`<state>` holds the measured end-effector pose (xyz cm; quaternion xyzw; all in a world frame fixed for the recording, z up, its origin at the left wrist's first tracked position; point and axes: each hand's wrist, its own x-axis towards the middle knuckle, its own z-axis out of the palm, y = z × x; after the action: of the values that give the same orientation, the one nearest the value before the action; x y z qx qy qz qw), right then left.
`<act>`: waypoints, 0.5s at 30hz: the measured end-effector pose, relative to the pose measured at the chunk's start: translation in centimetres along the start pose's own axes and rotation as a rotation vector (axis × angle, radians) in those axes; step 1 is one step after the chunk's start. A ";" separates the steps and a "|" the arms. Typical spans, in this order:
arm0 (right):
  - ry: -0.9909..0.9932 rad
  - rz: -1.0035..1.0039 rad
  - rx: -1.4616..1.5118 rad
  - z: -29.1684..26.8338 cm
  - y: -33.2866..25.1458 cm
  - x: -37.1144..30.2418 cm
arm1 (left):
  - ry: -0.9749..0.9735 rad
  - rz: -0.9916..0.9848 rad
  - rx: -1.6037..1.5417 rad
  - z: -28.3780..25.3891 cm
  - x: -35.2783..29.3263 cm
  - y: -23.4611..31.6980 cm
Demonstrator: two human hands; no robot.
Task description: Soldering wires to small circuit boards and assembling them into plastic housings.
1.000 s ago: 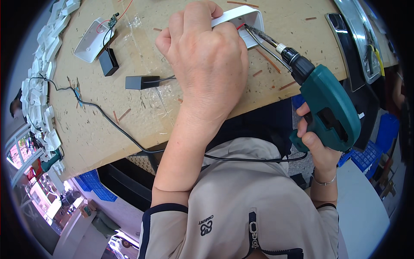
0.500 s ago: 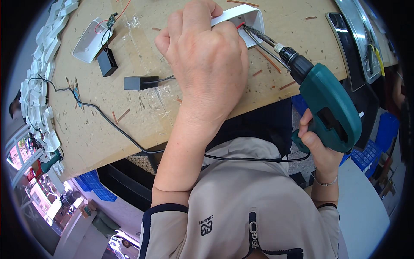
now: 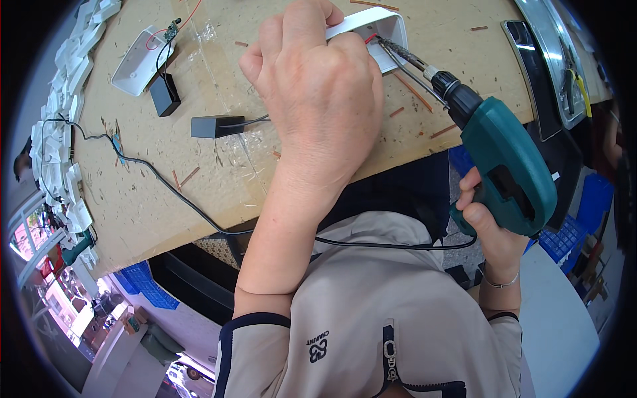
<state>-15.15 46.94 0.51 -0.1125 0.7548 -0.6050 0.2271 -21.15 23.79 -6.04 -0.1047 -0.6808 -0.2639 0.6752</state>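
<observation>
My right hand (image 3: 488,212) grips the handle of a green soldering gun (image 3: 507,159). Its tip reaches into a white plastic housing (image 3: 391,28) and meets the end of a short red wire (image 3: 370,39) there. A thin metal tube runs alongside the tip. With fingers curled, my left hand (image 3: 322,99) holds the housing by its near left side and covers much of it. A black box (image 3: 217,127) lies left of that wrist, its cable passing under the hand. Farther left are a second white housing (image 3: 136,65), a small circuit board (image 3: 172,30) and another black box (image 3: 164,96).
Copper-coloured strips (image 3: 415,93) are scattered over the tan tabletop (image 3: 219,179). White plastic parts (image 3: 63,126) pile along the left edge. A black power cord (image 3: 166,182) crosses to the soldering gun. At right lie a phone (image 3: 531,73) and a clear tray (image 3: 564,60) with pliers.
Almost nothing differs. The soldering gun's tip has shifted very slightly to the right inside the housing; both hands keep their grip.
</observation>
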 end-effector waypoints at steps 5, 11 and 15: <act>0.011 0.027 0.061 0.2 -0.2 0.0 | -0.062 -0.024 0.022 -0.6 0.0 0.2; 0.010 0.039 0.067 0.2 -0.3 -0.1 | -0.014 0.008 0.019 -0.2 0.2 0.0; 0.017 0.056 0.056 0.2 -0.1 -0.1 | -0.021 0.001 0.004 -0.7 1.1 1.0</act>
<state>-14.99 46.82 0.57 -0.0799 0.7421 -0.6204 0.2407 -20.13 24.05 -4.81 -0.1065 -0.6882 -0.2609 0.6686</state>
